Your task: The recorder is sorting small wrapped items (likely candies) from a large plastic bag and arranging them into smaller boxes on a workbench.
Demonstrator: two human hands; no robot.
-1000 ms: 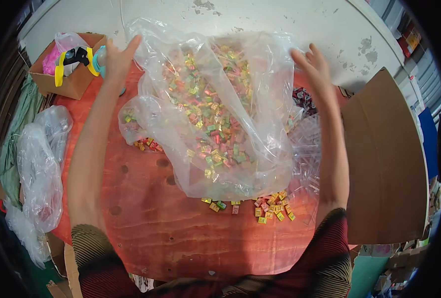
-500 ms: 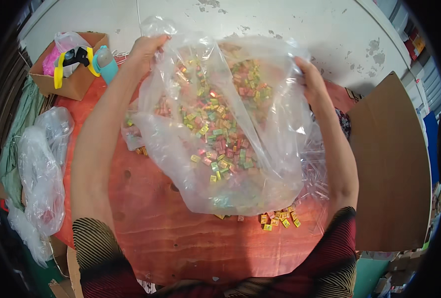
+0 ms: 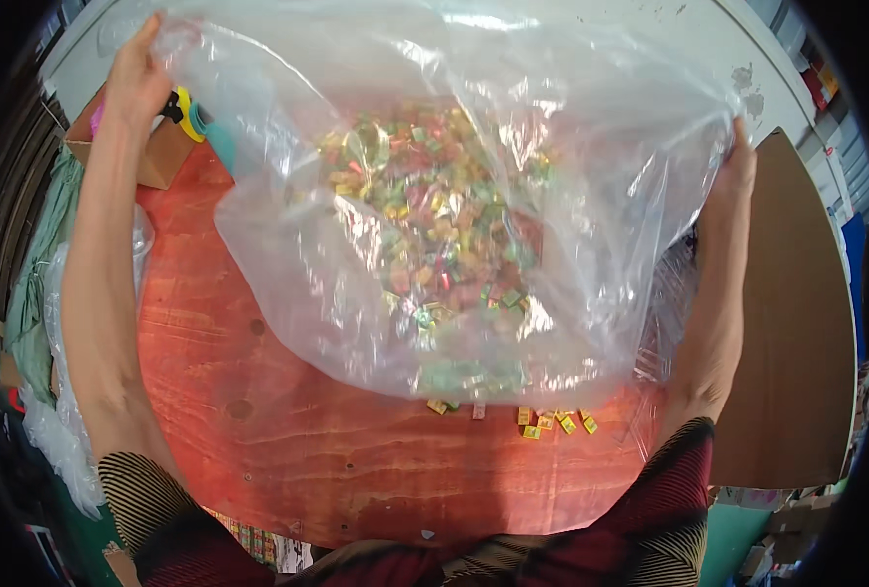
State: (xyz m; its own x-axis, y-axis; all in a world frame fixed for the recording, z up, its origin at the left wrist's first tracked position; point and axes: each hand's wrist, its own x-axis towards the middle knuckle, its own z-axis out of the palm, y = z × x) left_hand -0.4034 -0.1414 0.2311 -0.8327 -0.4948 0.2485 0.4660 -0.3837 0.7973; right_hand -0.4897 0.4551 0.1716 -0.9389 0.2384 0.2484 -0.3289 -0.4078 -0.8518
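Hands (image 3: 139,83) (image 3: 735,168) gripping glossy plastic (image 3: 601,225), boxy packets (image 3: 532,431)

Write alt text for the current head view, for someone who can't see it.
A person's left hand and right hand hold clear plastic film spread wide over a red tabletop, small colourful pieces showing through. Loose pieces, mostly yellow, lie by its near edge; brown cardboard stands at right.

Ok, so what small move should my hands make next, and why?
I'd probably raise your left hand and right hand slightly, evenly. They hold the clear plastic film at opposite sides, spread wide, and the small coloured pieces seen through it look hazy. A little lift might show whether they lie inside or underneath, which I can't tell.
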